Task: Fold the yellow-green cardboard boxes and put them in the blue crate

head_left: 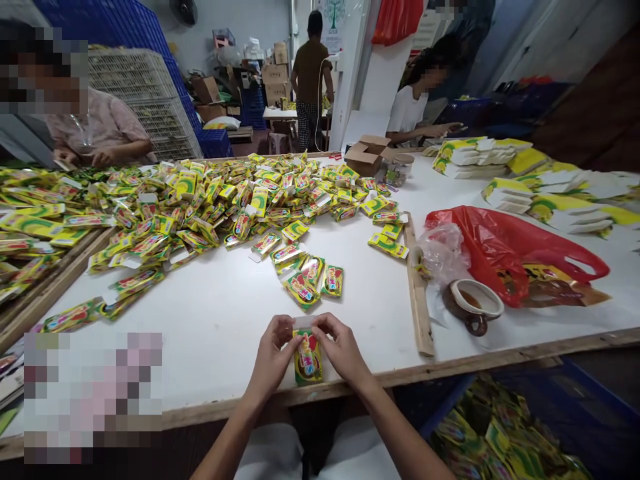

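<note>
Between my two hands is a small yellow-green crayon box [308, 360], upright at the table's near edge, its white flap raised at the top. My left hand [277, 347] pinches the box's upper left side, thumb on the front. My right hand [336, 340] grips its upper right corner in the same way. Just beyond my fingers lie several similar boxes [303, 287] in a loose cluster. Farther back spreads a large heap of these boxes [240, 193], some with white flaps sticking out.
A wooden strip [419, 300] divides the white table [370, 320]. Right of it are a brown mug [473, 303], a red plastic bag [480, 233] and stacks of flat cartons [560, 193]. A blue crate [575, 407] with boxes stands below. Other people sit left and right; one stands behind.
</note>
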`<state>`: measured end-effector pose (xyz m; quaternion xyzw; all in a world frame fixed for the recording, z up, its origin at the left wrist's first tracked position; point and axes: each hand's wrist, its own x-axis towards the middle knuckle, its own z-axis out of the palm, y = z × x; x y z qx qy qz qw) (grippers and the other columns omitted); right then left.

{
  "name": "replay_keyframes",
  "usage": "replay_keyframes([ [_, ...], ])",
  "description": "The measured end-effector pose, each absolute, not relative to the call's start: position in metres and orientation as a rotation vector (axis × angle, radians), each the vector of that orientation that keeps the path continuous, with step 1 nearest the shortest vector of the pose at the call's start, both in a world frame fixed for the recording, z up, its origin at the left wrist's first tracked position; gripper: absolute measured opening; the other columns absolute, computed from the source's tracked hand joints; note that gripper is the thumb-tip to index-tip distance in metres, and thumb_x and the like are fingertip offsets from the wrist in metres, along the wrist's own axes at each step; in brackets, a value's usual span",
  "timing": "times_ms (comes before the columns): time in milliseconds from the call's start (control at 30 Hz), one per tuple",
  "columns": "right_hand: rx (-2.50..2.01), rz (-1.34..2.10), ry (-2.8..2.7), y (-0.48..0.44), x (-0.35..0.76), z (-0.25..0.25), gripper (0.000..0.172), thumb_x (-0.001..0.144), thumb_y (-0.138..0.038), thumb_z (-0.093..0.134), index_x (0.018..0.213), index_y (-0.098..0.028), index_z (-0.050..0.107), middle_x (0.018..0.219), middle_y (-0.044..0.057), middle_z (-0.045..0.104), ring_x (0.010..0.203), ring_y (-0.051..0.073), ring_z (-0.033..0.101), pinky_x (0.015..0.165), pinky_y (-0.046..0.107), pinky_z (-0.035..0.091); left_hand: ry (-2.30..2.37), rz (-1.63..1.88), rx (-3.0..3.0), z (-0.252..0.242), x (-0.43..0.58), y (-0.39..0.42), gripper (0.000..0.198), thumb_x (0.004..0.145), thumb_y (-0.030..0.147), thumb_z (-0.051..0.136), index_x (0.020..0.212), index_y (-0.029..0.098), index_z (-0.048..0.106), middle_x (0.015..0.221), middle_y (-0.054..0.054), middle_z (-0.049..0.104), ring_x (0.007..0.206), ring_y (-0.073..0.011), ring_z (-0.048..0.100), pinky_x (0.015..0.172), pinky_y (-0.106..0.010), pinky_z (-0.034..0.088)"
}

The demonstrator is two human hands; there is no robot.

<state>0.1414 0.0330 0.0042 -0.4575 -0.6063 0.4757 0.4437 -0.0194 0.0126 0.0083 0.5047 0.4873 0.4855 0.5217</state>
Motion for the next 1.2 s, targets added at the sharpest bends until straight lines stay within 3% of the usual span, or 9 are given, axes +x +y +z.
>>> replay_keyframes([
  [100, -1.101, 1.221, -1.465, 0.031, 0.141, 0.000, 0.015, 0.085, -0.025, 0.055, 0.099, -0.020, 0.059, 0.082, 0.002, 0.065, 0.077, 0.016, 0.062, 0.073, 0.027, 0.049, 1.170, 1.143, 1.223, 0.008, -0.019, 0.009, 0.022, 0.082, 0.029, 0.058, 0.102, 0.020, 0.052, 0.092, -0.004, 0.063, 0.086, -0.0179, 0.062, 0.076, -0.030, 0.049],
  [333, -1.114, 1.215, -1.508, 0.027, 0.141, 0.006, 0.020, 0.085, -0.034, 0.057, 0.082, -0.017, 0.067, 0.080, 0.004, 0.068, 0.076, 0.017, 0.062, 0.072, 0.028, 0.050, 1.324, 1.152, 1.258, 0.014, -0.015, 0.003, 0.017, 0.082, 0.032, 0.058, 0.083, 0.016, 0.063, 0.081, -0.004, 0.067, 0.080, -0.0177, 0.061, 0.074, -0.028, 0.048],
  [533, -1.181, 1.201, -1.461, 0.025, 0.137, 0.009, 0.014, 0.082, -0.031, 0.061, 0.083, -0.017, 0.064, 0.079, 0.003, 0.066, 0.071, 0.016, 0.060, 0.069, 0.028, 0.050, 1.334, 1.215, 1.087, 0.009, -0.007, 0.001, 0.018, 0.078, 0.032, 0.063, 0.088, 0.016, 0.063, 0.083, -0.004, 0.066, 0.079, -0.0171, 0.060, 0.071, -0.026, 0.049],
  [700, -1.220, 1.188, -1.480, 0.027, 0.134, 0.017, 0.014, 0.082, -0.031, 0.059, 0.078, -0.018, 0.062, 0.071, 0.000, 0.062, 0.063, 0.014, 0.057, 0.063, 0.026, 0.047, 1.363, 1.222, 1.051, 0.014, -0.007, 0.004, 0.017, 0.078, 0.032, 0.063, 0.084, 0.017, 0.062, 0.073, -0.001, 0.064, 0.067, -0.0139, 0.058, 0.063, -0.023, 0.047],
  [900, -1.135, 1.232, -1.509, 0.017, 0.142, 0.017, 0.014, 0.085, -0.029, 0.057, 0.084, -0.019, 0.066, 0.081, 0.003, 0.068, 0.077, 0.018, 0.062, 0.072, 0.029, 0.049, 1.262, 1.199, 1.120, 0.010, -0.013, -0.006, 0.014, 0.080, 0.030, 0.062, 0.086, 0.018, 0.063, 0.088, -0.004, 0.067, 0.088, -0.0183, 0.062, 0.079, -0.029, 0.049],
  [1200, -1.119, 1.179, -1.317, 0.002, 0.131, 0.010, 0.010, 0.082, -0.028, 0.062, 0.082, -0.019, 0.066, 0.084, 0.005, 0.067, 0.084, 0.019, 0.062, 0.078, 0.030, 0.049, 1.234, 1.285, 0.989, 0.010, -0.002, -0.012, 0.016, 0.075, 0.029, 0.068, 0.081, 0.016, 0.064, 0.087, -0.006, 0.071, 0.085, -0.0199, 0.065, 0.078, -0.032, 0.051],
])
